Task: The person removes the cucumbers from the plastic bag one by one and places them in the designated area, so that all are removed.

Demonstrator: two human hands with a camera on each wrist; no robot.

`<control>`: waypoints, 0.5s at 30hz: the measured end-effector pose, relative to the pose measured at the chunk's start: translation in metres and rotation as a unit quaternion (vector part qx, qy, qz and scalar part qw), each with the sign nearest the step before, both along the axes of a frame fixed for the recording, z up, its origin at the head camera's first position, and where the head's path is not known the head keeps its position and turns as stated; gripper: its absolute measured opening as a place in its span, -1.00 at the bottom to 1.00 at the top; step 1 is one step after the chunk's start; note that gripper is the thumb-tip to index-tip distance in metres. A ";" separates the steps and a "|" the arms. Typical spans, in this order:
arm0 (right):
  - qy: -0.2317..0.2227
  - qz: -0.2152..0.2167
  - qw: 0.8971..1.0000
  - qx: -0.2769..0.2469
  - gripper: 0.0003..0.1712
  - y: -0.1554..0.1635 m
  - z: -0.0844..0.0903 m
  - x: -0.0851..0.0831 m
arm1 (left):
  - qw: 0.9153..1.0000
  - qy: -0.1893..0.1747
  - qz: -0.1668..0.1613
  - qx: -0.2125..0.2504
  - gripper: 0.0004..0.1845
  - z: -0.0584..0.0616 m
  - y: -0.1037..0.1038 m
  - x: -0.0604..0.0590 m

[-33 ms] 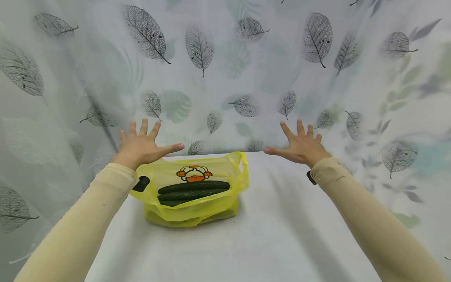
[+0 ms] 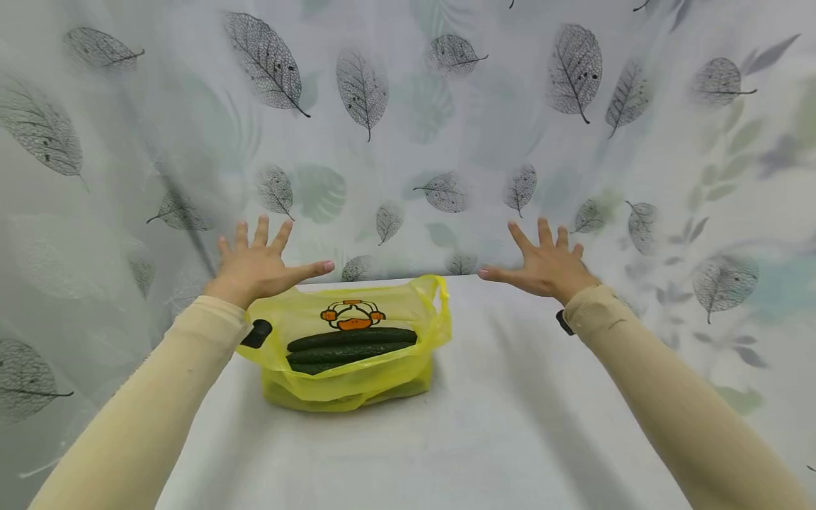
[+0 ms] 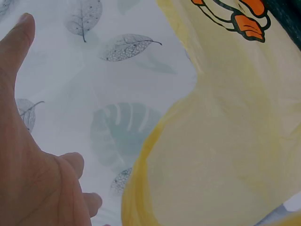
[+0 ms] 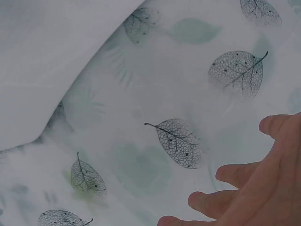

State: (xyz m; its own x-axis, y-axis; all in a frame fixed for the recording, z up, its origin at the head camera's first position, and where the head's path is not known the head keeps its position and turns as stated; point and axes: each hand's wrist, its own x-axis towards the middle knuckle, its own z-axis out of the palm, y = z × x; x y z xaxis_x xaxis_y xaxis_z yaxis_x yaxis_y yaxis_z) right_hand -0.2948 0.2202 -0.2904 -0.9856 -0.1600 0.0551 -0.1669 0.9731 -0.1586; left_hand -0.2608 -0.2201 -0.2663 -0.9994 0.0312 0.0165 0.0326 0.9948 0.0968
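Observation:
A yellow plastic bag (image 2: 357, 386) stands with its mouth open on the white table, an orange and black duck print on its back side. Inside it lie several dark green cucumbers (image 2: 353, 353). With fingers spread wide, my left hand (image 2: 251, 269) is held up by the bag's far left corner and grips nothing. The left wrist view shows that hand (image 3: 37, 165) beside the bag's yellow film (image 3: 221, 141). My right hand (image 2: 545, 265) is also spread, raised to the right of the bag and apart from it. In the right wrist view its fingers (image 4: 235, 176) hold nothing.
The white table (image 2: 472, 439) reaches back to a curtain (image 2: 408, 106) printed with leaves, which hangs behind and along both sides. A dark band (image 2: 258, 333) sits at the left wrist, another (image 2: 564, 322) at the right.

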 end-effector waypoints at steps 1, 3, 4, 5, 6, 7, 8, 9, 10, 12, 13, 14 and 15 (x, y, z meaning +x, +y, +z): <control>0.003 0.001 1.000 0.000 0.25 -0.001 0.000 0.000 | 1.000 0.001 0.001 0.000 0.23 0.000 -0.002 0.001; 0.009 0.002 1.000 -0.001 0.25 -0.004 0.001 0.001 | 1.000 0.003 0.002 0.000 0.22 0.000 -0.005 0.002; 0.010 0.002 1.000 -0.002 0.25 -0.004 0.001 0.002 | 1.000 0.002 0.003 -0.001 0.22 -0.001 -0.007 0.003; 0.011 0.003 1.000 -0.003 0.26 -0.004 0.000 0.002 | 1.000 0.002 0.004 0.000 0.22 -0.002 -0.007 0.003; 0.013 0.005 1.000 -0.003 0.26 -0.004 0.000 0.002 | 1.000 0.002 0.005 0.001 0.22 -0.002 -0.008 0.003; 0.015 0.007 1.000 -0.003 0.26 -0.005 0.000 0.002 | 1.000 0.003 0.006 0.000 0.22 -0.003 -0.008 0.004; 0.018 0.009 1.000 -0.003 0.26 -0.007 0.000 0.002 | 1.000 0.003 0.008 -0.001 0.22 -0.003 -0.008 0.005; 0.022 0.012 1.000 -0.001 0.26 -0.008 0.000 0.002 | 1.000 0.004 0.010 -0.001 0.22 -0.003 -0.009 0.006; 0.027 0.015 1.000 0.001 0.27 -0.010 0.000 0.001 | 1.000 0.005 0.011 0.000 0.22 -0.002 -0.009 0.008; 0.039 0.022 0.999 0.004 0.26 -0.014 0.001 0.001 | 1.000 0.009 0.012 -0.002 0.22 0.000 -0.010 0.011; 0.045 0.026 0.999 0.003 0.27 -0.016 0.002 0.001 | 1.000 0.011 0.012 -0.001 0.22 0.001 -0.010 0.013; 0.050 0.031 0.998 0.000 0.26 -0.018 0.002 0.000 | 1.000 0.011 0.010 0.000 0.22 0.002 -0.011 0.015; 0.054 0.037 0.998 -0.003 0.26 -0.021 0.002 0.001 | 1.000 0.012 0.010 0.001 0.22 0.003 -0.012 0.017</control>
State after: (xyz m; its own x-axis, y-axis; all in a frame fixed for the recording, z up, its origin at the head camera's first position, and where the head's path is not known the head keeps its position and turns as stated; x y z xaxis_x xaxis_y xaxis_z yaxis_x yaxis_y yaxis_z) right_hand -0.2941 0.1996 -0.2882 -0.9593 -0.2316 0.1613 -0.2547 0.9567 -0.1409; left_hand -0.2435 -0.2319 -0.2634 -0.9991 0.0119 0.0413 0.0160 0.9950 0.0990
